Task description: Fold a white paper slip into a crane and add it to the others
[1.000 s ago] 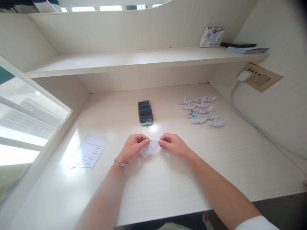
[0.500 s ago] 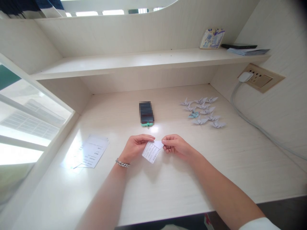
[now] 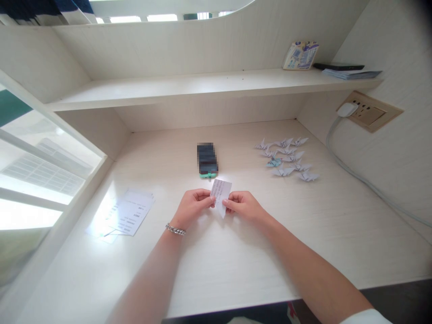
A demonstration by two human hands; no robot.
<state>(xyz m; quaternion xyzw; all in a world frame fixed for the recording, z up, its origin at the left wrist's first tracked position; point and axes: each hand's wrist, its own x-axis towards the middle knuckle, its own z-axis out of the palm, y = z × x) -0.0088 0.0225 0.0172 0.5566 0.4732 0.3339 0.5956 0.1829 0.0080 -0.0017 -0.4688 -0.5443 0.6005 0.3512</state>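
Since the left hand [image 3: 193,206] and right hand [image 3: 247,207] are both pinching the small printed paper [image 3: 221,190] over the table [image 3: 232,270], neither one's free. Thin stuff like that could probably rip or crease crooked if the two tugged unevenly, or drop if a thumb eased off. Container-wise, the closest thing is a printed packet [image 3: 300,56] up on the shelf [image 3: 189,84]; can't tell what's inside.

Left hand [image 3: 193,207] and right hand [image 3: 246,208] face each other, fingertips [image 3: 213,204] near but apart, each thumb [image 3: 231,205] pressed against curled fingers [image 3: 235,195] in a pinch. From behind those fingers, the left arm [image 3: 151,270] and right arm [image 3: 302,258] (both mostly bare) spread backward and outward.
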